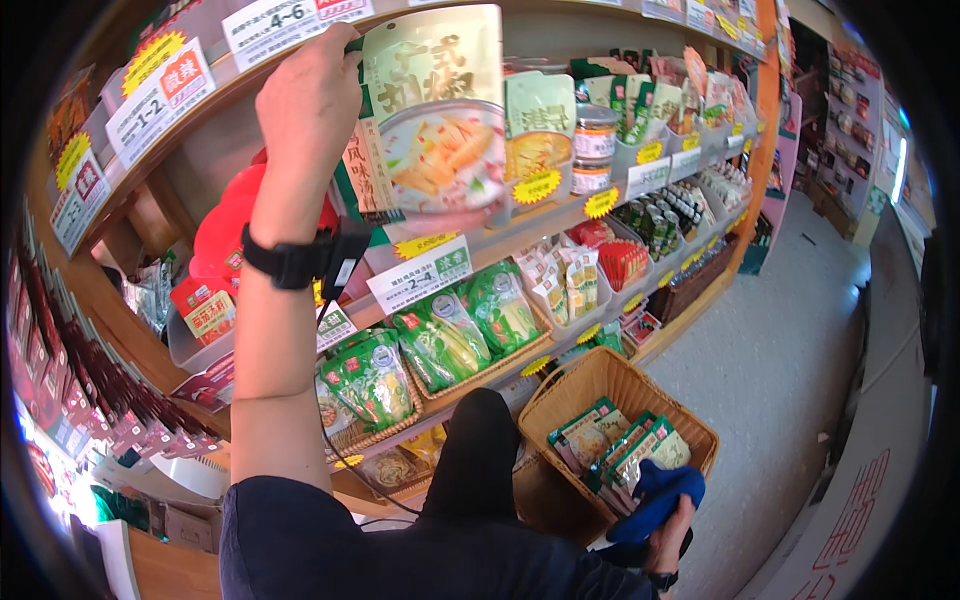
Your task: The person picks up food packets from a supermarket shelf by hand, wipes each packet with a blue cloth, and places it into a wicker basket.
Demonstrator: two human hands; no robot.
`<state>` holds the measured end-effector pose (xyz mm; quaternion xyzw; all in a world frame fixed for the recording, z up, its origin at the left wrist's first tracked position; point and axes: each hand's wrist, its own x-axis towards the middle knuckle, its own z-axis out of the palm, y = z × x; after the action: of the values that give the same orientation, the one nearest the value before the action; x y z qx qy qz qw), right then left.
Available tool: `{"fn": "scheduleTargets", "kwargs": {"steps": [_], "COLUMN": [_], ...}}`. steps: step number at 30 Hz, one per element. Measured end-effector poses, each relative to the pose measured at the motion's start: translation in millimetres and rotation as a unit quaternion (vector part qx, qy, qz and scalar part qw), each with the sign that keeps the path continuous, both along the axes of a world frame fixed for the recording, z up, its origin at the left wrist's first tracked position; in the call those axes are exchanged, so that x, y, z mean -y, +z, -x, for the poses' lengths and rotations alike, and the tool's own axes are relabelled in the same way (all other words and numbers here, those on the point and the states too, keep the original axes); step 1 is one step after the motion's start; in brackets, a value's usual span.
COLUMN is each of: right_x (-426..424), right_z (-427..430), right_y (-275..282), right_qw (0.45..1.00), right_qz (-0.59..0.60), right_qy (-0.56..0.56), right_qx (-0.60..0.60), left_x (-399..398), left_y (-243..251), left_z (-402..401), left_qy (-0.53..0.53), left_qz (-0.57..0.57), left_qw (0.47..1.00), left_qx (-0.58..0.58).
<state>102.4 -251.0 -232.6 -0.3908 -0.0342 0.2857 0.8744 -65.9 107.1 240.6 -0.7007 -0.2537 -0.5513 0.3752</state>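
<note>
My left hand is raised at the upper shelf and grips the left edge of a large soup-seasoning pouch, its front showing a bowl of food. The pouch stands upright just above the shelf edge; whether its base rests there is unclear. Low on the right, my right hand holds a crumpled blue cloth over the near side of a wicker basket. Several green-edged pouches lie in the basket, partly covered by the cloth.
Green vegetable-print packets fill woven trays on the lower shelf. Jars and small pouches stand on the shelf to the right. A red plastic item is behind my left forearm. Price signs line the shelf edges. A wooden post bounds the right end.
</note>
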Motion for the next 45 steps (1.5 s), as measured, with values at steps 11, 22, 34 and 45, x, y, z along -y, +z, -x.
{"fn": "scheduleTargets", "kwargs": {"steps": [11,22,34,45], "right_x": [-63.2,-38.8,-60.7,-131.2], "right_z": [-11.5,-11.0,-20.5,8.6], "right_y": [123.7,119.3,140.1,173.1], "right_qw": [0.915,0.97,0.798,0.56], "right_qz": [0.12,0.06,0.311,0.379], "right_qy": [-0.097,-0.167,-0.117,-0.178], "right_qx": [0.372,0.163,0.503,0.715], "left_x": [116.3,98.6,124.9,128.6], "left_y": [-144.5,-289.7,-309.4,-308.0], "left_z": [-73.9,-116.9,-104.6,-119.4], "left_qy": [-0.504,-0.661,-0.634,-0.58], "left_qz": [0.336,0.731,0.753,0.772], "left_qw": [0.744,0.118,-0.17,-0.236], "left_qx": [-0.281,-0.123,-0.034,0.112]}}
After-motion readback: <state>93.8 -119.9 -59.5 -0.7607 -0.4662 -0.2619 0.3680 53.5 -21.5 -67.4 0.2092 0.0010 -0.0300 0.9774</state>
